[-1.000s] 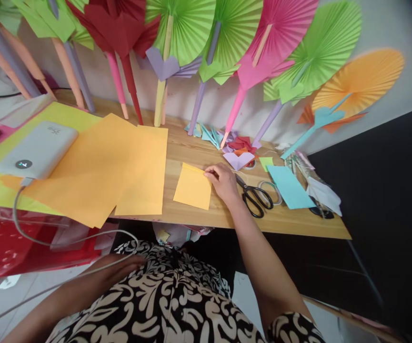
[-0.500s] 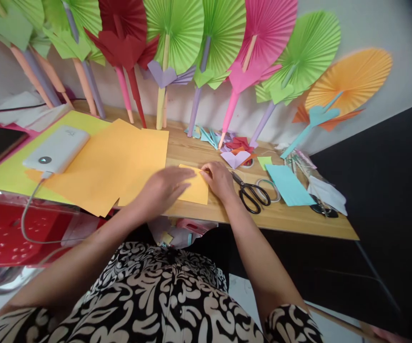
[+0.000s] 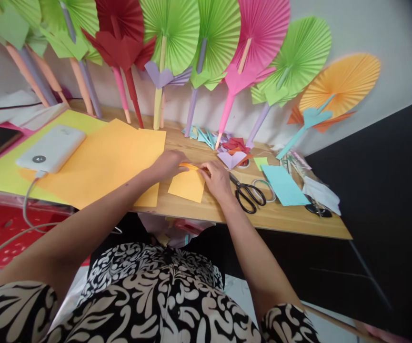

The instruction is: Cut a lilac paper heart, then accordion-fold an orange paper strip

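Observation:
A small orange paper square [image 3: 187, 185] lies on the wooden table [image 3: 284, 220] near its front edge. My left hand [image 3: 168, 163] pinches the far edge of this square at its left corner. My right hand [image 3: 217, 177] grips the same far edge at the right corner. The edge between my hands is lifted and turned over a little. Black-handled scissors [image 3: 246, 194] lie just right of my right hand.
Large orange sheets [image 3: 102, 162] overlap a yellow-green sheet, with a white power bank [image 3: 50, 148] and its cable on top. A light blue sheet [image 3: 283, 185], tape ring and paper scraps lie to the right. Pleated paper fans [image 3: 177, 33] lean on the wall behind.
My left hand came up from my lap, crossed the table and took the far left corner of the small orange square. The far edge now lifts between both hands.

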A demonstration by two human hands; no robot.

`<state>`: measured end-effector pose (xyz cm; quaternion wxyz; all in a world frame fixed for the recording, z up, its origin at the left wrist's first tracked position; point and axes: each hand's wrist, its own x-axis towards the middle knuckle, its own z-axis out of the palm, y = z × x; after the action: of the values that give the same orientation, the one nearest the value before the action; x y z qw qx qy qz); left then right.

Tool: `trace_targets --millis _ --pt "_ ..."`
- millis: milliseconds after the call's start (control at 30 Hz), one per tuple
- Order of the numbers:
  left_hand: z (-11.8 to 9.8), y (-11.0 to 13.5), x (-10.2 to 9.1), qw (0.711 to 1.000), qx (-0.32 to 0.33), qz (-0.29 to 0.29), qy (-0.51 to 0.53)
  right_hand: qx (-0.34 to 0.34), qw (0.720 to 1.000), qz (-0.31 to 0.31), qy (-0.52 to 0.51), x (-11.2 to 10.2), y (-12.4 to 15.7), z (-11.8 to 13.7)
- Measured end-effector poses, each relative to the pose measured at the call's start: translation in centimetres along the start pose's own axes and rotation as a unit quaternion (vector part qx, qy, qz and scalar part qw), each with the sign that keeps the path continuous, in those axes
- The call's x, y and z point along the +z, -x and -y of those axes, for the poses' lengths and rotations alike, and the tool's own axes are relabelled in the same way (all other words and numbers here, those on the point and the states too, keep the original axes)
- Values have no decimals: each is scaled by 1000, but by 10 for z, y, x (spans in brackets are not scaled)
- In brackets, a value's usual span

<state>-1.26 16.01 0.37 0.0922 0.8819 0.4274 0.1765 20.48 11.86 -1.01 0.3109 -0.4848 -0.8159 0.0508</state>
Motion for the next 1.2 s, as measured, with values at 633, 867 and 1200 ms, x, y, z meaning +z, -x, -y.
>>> trace_targets --millis 633,867,1200 --pt "-10 11 4 984 -17 -86 153 -11 995 -29 -96 -3 1 7" --pt "-8 14 -8 972 -112 -59 196 9 995 -44 -88 -6 2 6" --pt "-4 14 -8 973 -132 -73 176 19 997 -29 -72 -1 3 -5"
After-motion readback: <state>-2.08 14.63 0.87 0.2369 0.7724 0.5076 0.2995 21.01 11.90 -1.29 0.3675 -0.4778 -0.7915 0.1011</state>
